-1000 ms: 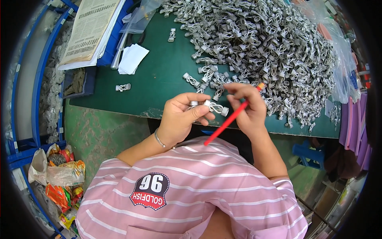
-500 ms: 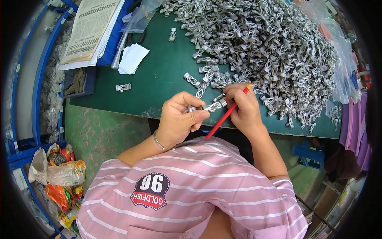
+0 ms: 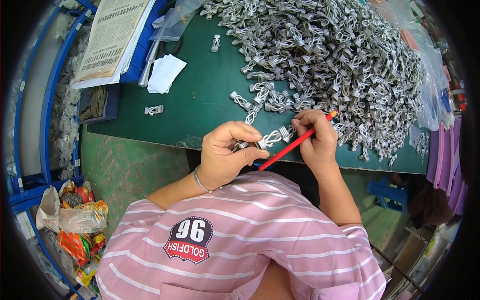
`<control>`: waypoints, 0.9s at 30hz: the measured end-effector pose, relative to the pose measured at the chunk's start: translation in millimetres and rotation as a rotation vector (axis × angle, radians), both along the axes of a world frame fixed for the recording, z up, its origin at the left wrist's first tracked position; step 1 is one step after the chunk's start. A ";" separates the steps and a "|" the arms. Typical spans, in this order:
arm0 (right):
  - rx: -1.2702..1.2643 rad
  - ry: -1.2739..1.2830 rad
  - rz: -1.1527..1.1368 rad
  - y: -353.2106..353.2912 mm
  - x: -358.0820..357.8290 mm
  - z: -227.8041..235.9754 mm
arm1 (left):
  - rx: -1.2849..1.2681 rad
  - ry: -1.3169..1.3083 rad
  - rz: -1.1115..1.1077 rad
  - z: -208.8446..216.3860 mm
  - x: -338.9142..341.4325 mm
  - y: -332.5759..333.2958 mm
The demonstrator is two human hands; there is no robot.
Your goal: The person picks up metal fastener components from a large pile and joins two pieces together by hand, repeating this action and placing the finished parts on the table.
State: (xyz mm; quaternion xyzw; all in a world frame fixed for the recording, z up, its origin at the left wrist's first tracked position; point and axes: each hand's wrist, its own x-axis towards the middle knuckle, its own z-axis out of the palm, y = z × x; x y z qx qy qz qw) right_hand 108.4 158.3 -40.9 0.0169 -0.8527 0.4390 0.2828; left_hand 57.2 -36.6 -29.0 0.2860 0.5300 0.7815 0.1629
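Note:
My left hand (image 3: 231, 150) is closed, its thumb and fingers pinching a small grey metal fitting (image 3: 272, 138) with ribbed ends and twisted, looped strands. Part of another such fitting shows among its curled fingers. To the right, my right hand (image 3: 318, 142) is closed around a slim red pencil-like stick (image 3: 290, 150) with an orange end, held aslant. Its thumb and fingertips come close to the fitting's far ribbed end; whether they touch it I cannot tell. Just beyond both hands, several loose fittings (image 3: 241, 101) lie on the green tabletop (image 3: 200, 100).
A large heap of the same fittings (image 3: 330, 60) covers the table's right half. Papers (image 3: 112, 37) rest on a blue bin at the far left, near white slips (image 3: 166, 73). A blue rack (image 3: 47, 110) stands left, a blue stool (image 3: 387, 194) below the table at right.
My right hand has shifted to the right with the red stick, whose orange end now lies farther right. My left fingers have closed further over the fitting.

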 end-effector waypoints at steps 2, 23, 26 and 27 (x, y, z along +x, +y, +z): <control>-0.016 -0.014 -0.014 -1.1 1.2 2.0 | -0.012 -0.070 -0.028 0.6 0.6 -1.3; -0.627 0.098 0.243 -8.5 13.8 16.9 | -0.359 -0.483 -0.160 17.3 -5.2 21.8; -0.767 -0.033 0.239 -7.0 16.2 18.0 | -0.393 0.256 0.085 10.7 -8.1 19.3; -0.863 -0.123 0.265 -5.0 17.4 18.0 | -0.393 0.256 0.084 12.2 -7.6 19.3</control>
